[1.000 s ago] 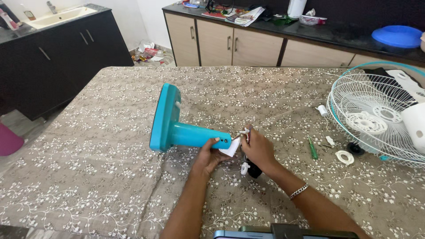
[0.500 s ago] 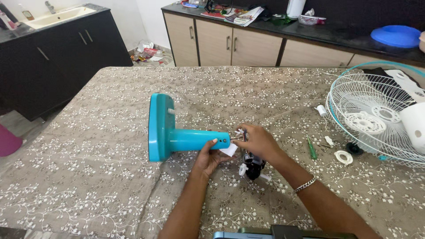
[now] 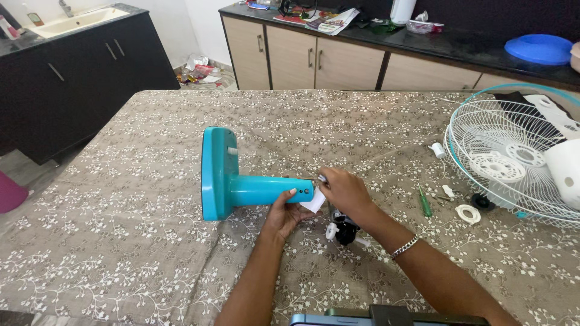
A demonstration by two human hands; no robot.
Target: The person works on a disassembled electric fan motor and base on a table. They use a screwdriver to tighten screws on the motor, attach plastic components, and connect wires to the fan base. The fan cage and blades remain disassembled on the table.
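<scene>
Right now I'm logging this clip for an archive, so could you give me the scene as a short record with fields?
Setting: table under a floral brown cloth
Left hand: grips the teal fan stand, which lies on its side
Right hand: at the stand's open end, touching a white part
Near hands: small black and white piece, green screwdriver
Right side: white fan grille, white ring

A teal plastic fan stand (image 3: 241,188) is lying on a brown cloth with white flowers (image 3: 151,241); a white wire fan grille (image 3: 513,160) is showing teal edging.
</scene>
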